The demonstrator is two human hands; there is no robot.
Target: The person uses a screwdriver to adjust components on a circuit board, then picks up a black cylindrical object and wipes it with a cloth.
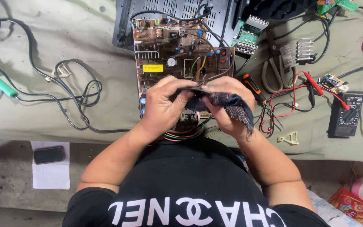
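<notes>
At the centre of the frame, the left hand (pixel 162 105) pinches a thin dark part (pixel 190 89) while the right hand (pixel 225 107) grips a dark frayed cloth (pixel 234 107) against it. Just beyond, upper centre, lies a brown circuit board (pixel 177 54); a black multimeter (pixel 344 114) sits at right.

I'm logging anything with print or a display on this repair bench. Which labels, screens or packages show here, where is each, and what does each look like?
Yellow label: rectangular sticker on the brown circuit board, left part, above the left hand.
Phone: dark screen, lying on white paper at lower left.
Multimeter: black, right of the right hand, round dial; its screen is hard to make out.
Red package: bottom right corner, red with yellow print.
</notes>
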